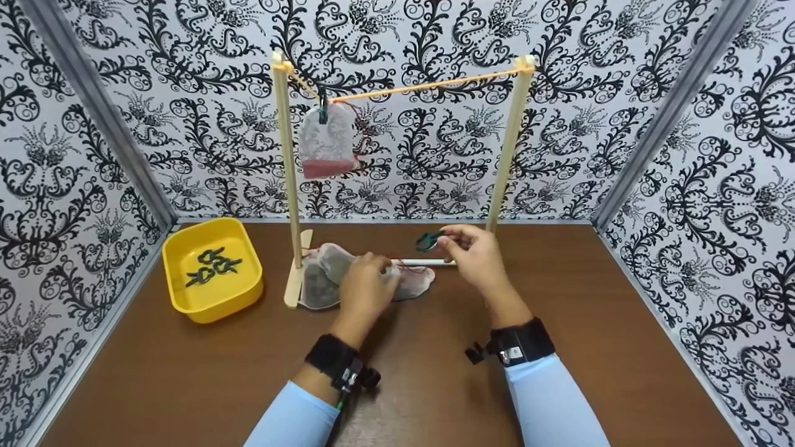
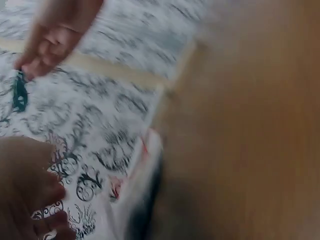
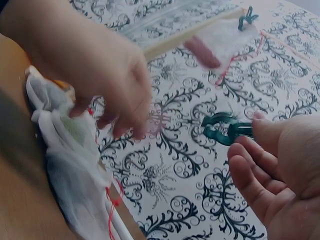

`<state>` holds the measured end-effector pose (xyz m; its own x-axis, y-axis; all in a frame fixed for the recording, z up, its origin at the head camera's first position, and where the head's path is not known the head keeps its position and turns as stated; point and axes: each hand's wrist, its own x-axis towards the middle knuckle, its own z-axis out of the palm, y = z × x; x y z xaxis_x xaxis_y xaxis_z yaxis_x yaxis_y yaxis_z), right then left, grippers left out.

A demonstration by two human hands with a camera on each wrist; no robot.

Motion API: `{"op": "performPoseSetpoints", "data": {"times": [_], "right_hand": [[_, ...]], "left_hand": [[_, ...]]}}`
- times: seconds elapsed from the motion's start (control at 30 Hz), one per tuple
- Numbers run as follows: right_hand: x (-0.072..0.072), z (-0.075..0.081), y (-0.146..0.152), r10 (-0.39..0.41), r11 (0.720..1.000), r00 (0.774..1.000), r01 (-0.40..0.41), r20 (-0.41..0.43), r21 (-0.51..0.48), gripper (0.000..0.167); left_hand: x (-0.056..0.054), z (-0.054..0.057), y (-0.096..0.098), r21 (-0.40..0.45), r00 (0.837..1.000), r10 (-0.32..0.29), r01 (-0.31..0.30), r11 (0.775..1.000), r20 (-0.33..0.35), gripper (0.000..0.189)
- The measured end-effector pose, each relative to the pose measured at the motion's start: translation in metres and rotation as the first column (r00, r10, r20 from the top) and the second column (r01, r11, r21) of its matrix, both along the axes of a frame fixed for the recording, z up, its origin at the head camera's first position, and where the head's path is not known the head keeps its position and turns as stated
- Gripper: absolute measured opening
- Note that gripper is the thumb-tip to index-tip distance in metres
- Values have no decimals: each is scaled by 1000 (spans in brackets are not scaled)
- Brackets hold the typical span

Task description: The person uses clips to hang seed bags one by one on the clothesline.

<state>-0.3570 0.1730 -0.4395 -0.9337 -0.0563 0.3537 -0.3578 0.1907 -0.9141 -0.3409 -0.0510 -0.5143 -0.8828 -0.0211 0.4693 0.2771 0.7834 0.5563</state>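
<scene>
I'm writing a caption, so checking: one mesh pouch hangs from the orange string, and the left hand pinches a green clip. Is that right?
Not quite: the right hand pinches the green clip, not the left hand, as the head view shows. One mesh pouch does hang from the orange string.

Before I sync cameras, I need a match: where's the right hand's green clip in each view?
Head: green clip just right of centre.
Left wrist: green clip upper left, near the edge.
Right wrist: green clip right of centre.
Shared landmark: the right hand, pinching it.
</scene>
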Motion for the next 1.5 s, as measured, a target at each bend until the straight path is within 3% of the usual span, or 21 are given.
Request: {"op": "performPoseSetpoints", "data": {"times": [0.1,0.2,0.27,0.33,0.47,0.6,0.7,0.83,0.93,1.03,1.13,1.23,1.3,1.5], "right_hand": [[-4,-3,2,-36,999,999,36,-5,-32,16],[-6,-4,3,-59,998,998,59,-8,-36,13],[-6,-4,3,-61,998,998,60,-15,-35,13],[-7,-2,5,-61,998,998,60,-25,-26,13],[-8,0,8,-74,997,996,73,-39,-19,12],[-10,1,13,-85,996,996,84,-35,-24,12],[-9,2,15,-81,997,996,80,-27,-23,13],[-6,3,17,-78,997,997,77,-19,-29,14],[-4,6,18,-84,996,996,83,-24,-44,14],[-3,10,17,-91,994,995,89,-32,-57,13],[-1,19,14,-98,993,994,95,-53,-65,12],[-3,40,7,-107,994,988,104,-111,-38,13],[-6,65,0,-115,993,979,116,-170,-2,13],[-16,169,-36,-107,981,927,158,-360,114,18]], "left_hand": [[-8,-5,0,-260,997,67,-59,964,22,28],[-11,-4,1,-382,996,88,-88,920,-18,15],[-10,-2,0,-396,992,90,-118,910,-89,6],[-9,1,-2,-378,984,90,-144,915,-155,14],[-9,20,-11,-296,972,90,-154,943,-218,25],[-8,57,-22,-151,985,93,-114,982,-142,28],[-7,95,-29,40,995,71,-68,997,-77,28],[-9,148,-37,265,991,24,12,964,-132,28],[-12,184,-39,336,978,28,44,941,-206,28],[-17,209,-39,366,961,60,45,930,-270,27],[-22,224,-38,371,951,103,13,928,-292,23],[-28,232,-37,372,948,135,-20,928,-287,20],[-30,235,-37,377,949,140,-25,926,-281,19],[-32,241,-38,379,945,106,20,925,-309,19]]}}
